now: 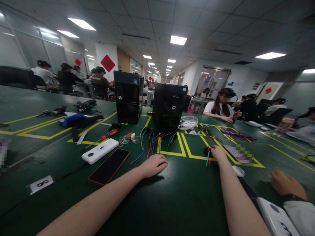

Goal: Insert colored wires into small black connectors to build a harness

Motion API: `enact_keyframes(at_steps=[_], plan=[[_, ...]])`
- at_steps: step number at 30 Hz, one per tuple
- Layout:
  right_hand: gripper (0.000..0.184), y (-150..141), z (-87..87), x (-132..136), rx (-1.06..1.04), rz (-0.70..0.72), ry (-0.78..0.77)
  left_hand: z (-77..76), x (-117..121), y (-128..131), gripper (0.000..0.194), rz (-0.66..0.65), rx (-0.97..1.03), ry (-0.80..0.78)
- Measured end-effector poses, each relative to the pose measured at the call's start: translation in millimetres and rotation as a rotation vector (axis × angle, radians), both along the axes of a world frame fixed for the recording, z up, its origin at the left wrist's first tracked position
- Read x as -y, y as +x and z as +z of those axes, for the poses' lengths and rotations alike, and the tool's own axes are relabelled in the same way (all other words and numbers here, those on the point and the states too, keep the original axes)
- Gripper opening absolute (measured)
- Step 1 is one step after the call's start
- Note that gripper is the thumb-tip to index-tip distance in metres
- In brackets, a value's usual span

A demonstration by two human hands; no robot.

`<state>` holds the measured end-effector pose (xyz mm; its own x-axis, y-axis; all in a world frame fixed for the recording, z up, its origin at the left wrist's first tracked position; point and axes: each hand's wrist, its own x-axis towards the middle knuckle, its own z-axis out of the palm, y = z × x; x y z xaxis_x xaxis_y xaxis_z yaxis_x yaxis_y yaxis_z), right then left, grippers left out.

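Note:
My left hand (154, 165) lies on the green table with its fingers stretched forward and holds nothing I can see. Just beyond it, red, blue and yellow wires (151, 145) spread out in front of two black computer towers. Farther right, my right hand (218, 153) reaches out, its fingers closed at a small black piece (206, 151) with red and green wires (208, 157) hanging from it. The fingertips are partly hidden. One tower (127, 99) stands left of centre, the other tower (170, 106) directly ahead.
A phone (109, 166), a white power bank (100, 150) and a red screwdriver (109, 134) lie on the left. A white basket (188, 122) stands beyond the wires. On the right are another person's hand (288, 184) and a second power bank (279, 222). Yellow tape (184, 146) marks the table.

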<state>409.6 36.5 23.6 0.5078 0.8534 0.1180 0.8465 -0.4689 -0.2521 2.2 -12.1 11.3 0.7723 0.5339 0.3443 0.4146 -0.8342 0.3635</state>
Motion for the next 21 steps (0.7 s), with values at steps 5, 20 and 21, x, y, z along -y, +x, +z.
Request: enact_keyframes(at_steps=[5, 20, 21], plan=[[0.038, -3.6, 1.6, -1.1, -0.002, 0.015, -0.024, 0.4, 0.2, -0.7, 0.034, -0.002, 0.002, -0.009], [0.041, -41.9, 21.1, 17.3, 0.016, 0.080, -0.043, -0.4, -0.4, -0.1, 0.034, -0.003, 0.007, 0.003], [0.040, -52.8, 22.3, 19.6, 0.013, 0.117, -0.049, -0.4, -0.4, 0.0, 0.034, -0.003, 0.007, 0.004]])
